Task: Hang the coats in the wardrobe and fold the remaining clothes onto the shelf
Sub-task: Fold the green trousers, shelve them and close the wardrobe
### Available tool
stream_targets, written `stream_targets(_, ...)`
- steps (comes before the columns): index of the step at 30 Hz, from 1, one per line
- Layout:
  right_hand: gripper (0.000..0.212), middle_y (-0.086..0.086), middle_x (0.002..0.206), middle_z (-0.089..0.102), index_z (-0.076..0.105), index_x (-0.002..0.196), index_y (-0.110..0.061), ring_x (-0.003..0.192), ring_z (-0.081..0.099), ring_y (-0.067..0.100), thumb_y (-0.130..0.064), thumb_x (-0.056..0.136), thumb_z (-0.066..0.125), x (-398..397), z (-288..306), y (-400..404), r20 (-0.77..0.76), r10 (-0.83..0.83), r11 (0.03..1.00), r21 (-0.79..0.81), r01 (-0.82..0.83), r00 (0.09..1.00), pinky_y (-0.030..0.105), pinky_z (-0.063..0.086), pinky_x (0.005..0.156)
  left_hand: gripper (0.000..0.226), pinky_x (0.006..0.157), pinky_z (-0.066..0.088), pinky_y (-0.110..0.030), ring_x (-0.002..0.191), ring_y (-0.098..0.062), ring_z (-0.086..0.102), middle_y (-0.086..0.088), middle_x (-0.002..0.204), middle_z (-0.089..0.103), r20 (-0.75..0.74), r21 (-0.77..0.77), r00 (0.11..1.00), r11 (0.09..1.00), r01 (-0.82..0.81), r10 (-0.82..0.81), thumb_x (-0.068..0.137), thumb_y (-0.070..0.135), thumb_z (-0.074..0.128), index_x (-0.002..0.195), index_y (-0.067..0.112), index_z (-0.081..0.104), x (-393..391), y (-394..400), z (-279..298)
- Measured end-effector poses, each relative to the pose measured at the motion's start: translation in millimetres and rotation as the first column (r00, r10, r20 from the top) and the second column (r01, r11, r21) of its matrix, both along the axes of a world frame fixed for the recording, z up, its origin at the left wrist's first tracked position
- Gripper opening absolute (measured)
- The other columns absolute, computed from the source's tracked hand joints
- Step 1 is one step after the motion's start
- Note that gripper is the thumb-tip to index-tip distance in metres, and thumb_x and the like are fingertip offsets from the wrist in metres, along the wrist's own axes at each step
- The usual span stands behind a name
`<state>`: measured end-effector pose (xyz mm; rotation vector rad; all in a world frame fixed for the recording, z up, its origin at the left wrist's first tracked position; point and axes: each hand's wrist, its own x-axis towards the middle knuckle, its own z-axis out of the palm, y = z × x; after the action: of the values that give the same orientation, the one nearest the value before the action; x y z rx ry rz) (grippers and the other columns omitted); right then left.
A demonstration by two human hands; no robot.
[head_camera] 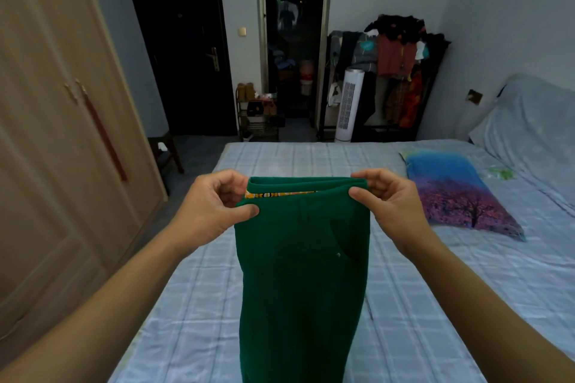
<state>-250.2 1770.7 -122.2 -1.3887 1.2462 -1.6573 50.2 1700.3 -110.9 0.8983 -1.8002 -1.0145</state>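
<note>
Above the bed (217,305), green trousers (300,274) hang between left hand (214,205) and right hand (385,202), both pinching the waistband.

We see dark green trousers (300,274) with an orange-and-yellow patterned band inside the waist. Under them, the bed (420,305) wears pale blue checks. Right of the trousers lies a pillow (451,193), blue above purple-pink trees. Left, a beige wardrobe (56,134).

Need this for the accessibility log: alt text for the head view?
Left hand and right hand hold green trousers up by the waistband over a checked bed. A closed wardrobe stands left; a patterned pillow lies right.
</note>
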Motion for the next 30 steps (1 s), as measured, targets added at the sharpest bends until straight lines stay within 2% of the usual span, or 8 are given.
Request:
stream_targets(5,0.019,0.001,0.084,0.077,0.07,0.095,-0.015,0.084,0.074,0.019,0.0,0.085,0.072,-7.1,5.6,-82.9,-0.021,-0.074,0.996,0.05,0.075,0.997,0.021,0.058,0.068,0.035,0.069,0.055,-0.028,0.074,-0.014,0.068,0.0,0.081,0.074,0.077,-0.047,0.993,0.995,-0.088,0.091,0.07,-0.001,0.086,0.076,0.029,0.068,-22.5,-91.5,-3.4)
stream_targets(8,0.02,-0.001,0.079,0.076,0.07,0.094,-0.015,0.078,0.074,0.015,0.003,0.084,0.072,-10.3,15.8,-131.7,-0.014,-0.123,0.992,0.006,0.123,0.992,0.021,0.057,0.068,0.033,0.069,0.054,-0.037,0.073,-0.016,0.061,-0.002,0.081,0.067,0.075,-0.103,0.985,0.984,-0.147,0.155,0.07,0.005,0.087,0.078,0.026,0.063,-32.6,-150.0,2.5)
stream_targets(12,0.021,0.001,0.075,0.07,0.07,0.093,-0.017,0.074,0.068,0.014,0.001,0.083,0.074,-14.9,37.8,-174.4,-0.055,-0.155,0.981,-0.125,0.147,0.986,0.024,0.057,0.072,0.025,0.076,0.058,-0.053,0.082,-0.035,0.067,-0.007,0.087,0.072,-0.013,-0.203,0.987,0.967,-0.157,0.157,0.071,0.014,0.085,0.086,0.024,0.066,-37.6,-195.4,22.6)
stream_targets(15,0.022,-0.005,0.073,0.071,0.071,0.094,-0.018,0.076,0.069,0.013,0.001,0.083,0.074,-15.9,51.5,-185.4,-0.069,-0.121,0.976,-0.19,0.106,0.99,0.023,0.057,0.073,0.024,0.077,0.06,-0.04,0.082,-0.02,0.068,0.006,0.086,0.071,-0.071,-0.266,0.986,0.95,-0.162,0.148,0.07,0.023,0.081,0.088,0.028,0.066,-35.5,-204.1,36.5)
stream_targets(18,0.022,-0.003,0.077,0.072,0.071,0.095,-0.018,0.078,0.07,0.013,0.0,0.083,0.074,-15.9,54.0,-183.9,-0.085,-0.08,0.975,-0.216,0.06,0.993,0.023,0.057,0.073,0.025,0.075,0.056,-0.029,0.08,-0.009,0.066,0.015,0.084,0.069,-0.062,-0.32,0.988,0.934,-0.155,0.143,0.072,0.017,0.081,0.087,0.03,0.065,-30.2,-200.1,40.7)
stream_targets(21,0.024,-0.002,0.079,0.074,0.071,0.095,-0.018,0.077,0.071,0.013,0.003,0.082,0.074,-12.9,38.8,-172.8,-0.104,-0.047,0.982,-0.185,0.027,0.993,0.022,0.056,0.073,0.033,0.078,0.057,-0.032,0.084,-0.017,0.069,0.009,0.085,0.069,-0.025,-0.3,0.985,0.939,-0.171,0.171,0.075,0.004,0.082,0.085,0.029,0.063,-25.5,-180.2,26.9)
stream_targets(25,0.029,0.001,0.084,0.077,0.072,0.095,-0.018,0.079,0.072,0.014,0.008,0.081,0.072,-10.9,-18.5,-133.7,-0.087,-0.006,0.999,-0.042,0.002,0.996,0.021,0.056,0.073,0.042,0.078,0.056,-0.031,0.081,-0.013,0.067,0.013,0.082,0.067,0.092,-0.267,0.972,0.946,-0.186,0.218,0.075,-0.002,0.08,0.08,0.035,0.059,-19.6,-130.9,-19.4)
stream_targets(30,0.026,0.006,0.083,0.076,0.072,0.094,-0.01,0.077,0.071,0.016,0.012,0.08,0.072,-9.7,-97.9,-66.2,-0.09,0.003,0.992,0.128,0.009,0.996,0.026,0.059,0.073,0.031,0.08,0.057,-0.035,0.079,-0.014,0.067,0.005,0.081,0.067,0.188,-0.129,0.961,0.975,-0.18,0.202,0.073,-0.008,0.077,0.081,0.017,0.061,-17.2,-51.0,-97.1)
